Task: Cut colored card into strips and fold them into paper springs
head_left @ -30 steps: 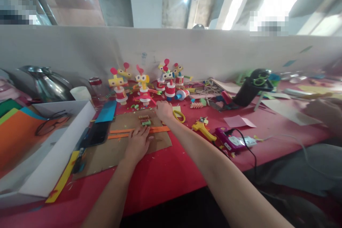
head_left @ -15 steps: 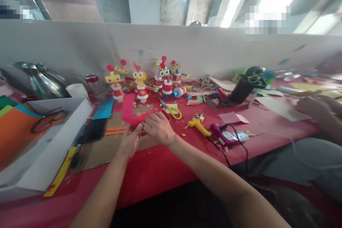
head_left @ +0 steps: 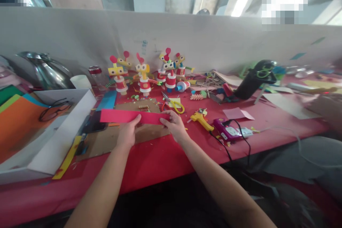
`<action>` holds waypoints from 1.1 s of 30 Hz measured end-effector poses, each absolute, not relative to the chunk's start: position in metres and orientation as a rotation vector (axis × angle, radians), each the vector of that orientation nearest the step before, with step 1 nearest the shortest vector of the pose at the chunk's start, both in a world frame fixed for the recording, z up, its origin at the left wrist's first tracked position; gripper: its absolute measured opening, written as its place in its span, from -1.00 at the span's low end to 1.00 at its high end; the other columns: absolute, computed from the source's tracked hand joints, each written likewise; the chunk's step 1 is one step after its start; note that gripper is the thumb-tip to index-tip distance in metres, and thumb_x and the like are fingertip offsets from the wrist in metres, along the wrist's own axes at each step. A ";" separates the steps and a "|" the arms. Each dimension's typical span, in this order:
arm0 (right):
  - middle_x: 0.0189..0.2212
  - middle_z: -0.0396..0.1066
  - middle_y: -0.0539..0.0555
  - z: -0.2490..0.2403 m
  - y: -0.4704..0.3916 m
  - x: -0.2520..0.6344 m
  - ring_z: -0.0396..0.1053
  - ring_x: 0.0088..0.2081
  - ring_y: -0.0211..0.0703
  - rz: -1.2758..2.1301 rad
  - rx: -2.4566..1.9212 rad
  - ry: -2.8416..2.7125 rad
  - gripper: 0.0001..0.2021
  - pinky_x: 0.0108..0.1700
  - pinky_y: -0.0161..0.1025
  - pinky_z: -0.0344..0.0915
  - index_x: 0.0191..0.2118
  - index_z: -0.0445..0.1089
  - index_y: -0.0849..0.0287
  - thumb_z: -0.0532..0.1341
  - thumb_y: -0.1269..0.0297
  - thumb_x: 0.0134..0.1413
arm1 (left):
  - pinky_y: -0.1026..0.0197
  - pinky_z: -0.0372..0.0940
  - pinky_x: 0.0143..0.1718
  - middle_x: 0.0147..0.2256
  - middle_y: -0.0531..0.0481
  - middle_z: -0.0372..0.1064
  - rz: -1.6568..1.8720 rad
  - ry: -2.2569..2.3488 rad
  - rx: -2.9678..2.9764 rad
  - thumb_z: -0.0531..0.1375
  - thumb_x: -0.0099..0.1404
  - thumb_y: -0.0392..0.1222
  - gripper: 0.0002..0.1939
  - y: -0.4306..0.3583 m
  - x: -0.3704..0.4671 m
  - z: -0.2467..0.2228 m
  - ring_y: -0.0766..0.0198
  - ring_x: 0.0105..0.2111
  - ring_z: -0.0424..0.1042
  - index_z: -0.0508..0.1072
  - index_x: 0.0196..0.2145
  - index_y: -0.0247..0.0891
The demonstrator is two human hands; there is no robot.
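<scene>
A flat strip of pinkish-red paper [head_left: 117, 115] is stretched sideways between my hands, above a brown cardboard sheet [head_left: 107, 146]. My left hand [head_left: 128, 133] pinches its lower edge near the middle, thumb on the front face. At the strip's right end, my right hand [head_left: 173, 124] grips it between thumb and fingers. Just beyond the strip, a small folded paper spring [head_left: 143, 108] lies on the cardboard. Scissors with a yellow handle [head_left: 177, 106] rest behind my right hand.
Several paper-cup robot figures [head_left: 144, 85] stand at the back. On the right are a yellow glue gun [head_left: 202, 121], a purple power strip [head_left: 227, 129] and cables. A white box [head_left: 64, 128] with coloured paper and glasses sits left. Another person's arm [head_left: 324, 105] shows far right.
The paper strip, curled and blurred before, is now held out straight and level. My right hand has moved right, away from my left hand. The camera view has shifted slightly.
</scene>
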State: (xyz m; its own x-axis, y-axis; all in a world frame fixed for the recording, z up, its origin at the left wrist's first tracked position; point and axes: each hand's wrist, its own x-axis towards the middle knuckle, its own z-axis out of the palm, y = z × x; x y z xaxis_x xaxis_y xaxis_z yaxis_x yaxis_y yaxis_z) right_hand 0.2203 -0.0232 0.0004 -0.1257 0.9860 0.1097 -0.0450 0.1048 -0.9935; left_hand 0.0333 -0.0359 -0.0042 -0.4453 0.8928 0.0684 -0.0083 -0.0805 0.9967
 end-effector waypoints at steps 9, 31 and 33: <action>-0.59 0.26 -0.19 -0.003 -0.029 0.243 0.28 -0.63 -0.38 1.459 -1.100 -1.257 -0.53 -0.53 -0.40 0.20 -0.08 0.31 0.14 0.33 0.37 -0.21 | 0.23 0.35 -0.28 -0.42 0.04 0.41 2.001 1.807 0.808 0.29 -0.04 -0.24 -0.62 -0.044 -0.018 0.012 0.32 -0.40 0.41 0.50 -0.19 -0.33; -0.31 0.51 0.04 -0.017 -0.037 0.251 0.40 -0.24 -0.12 0.622 -0.954 -1.711 -0.81 -0.12 -0.17 0.32 -0.25 0.56 0.09 0.20 0.41 0.08 | -0.06 0.10 0.03 -0.27 -0.02 0.55 1.174 2.030 2.490 0.10 0.32 -0.28 -0.75 -0.096 0.004 -0.007 0.10 -0.12 0.40 0.59 -0.25 -0.08; -0.26 0.51 0.06 -0.013 -0.039 0.252 0.37 -0.15 -0.08 0.416 -0.903 -1.791 -0.80 -0.03 -0.11 0.29 -0.30 0.56 0.06 0.19 0.45 0.09 | -0.12 0.01 0.06 -0.26 0.02 0.55 1.240 2.059 2.595 0.10 0.32 -0.30 -0.73 -0.099 0.002 -0.002 0.10 -0.11 0.39 0.58 -0.25 -0.01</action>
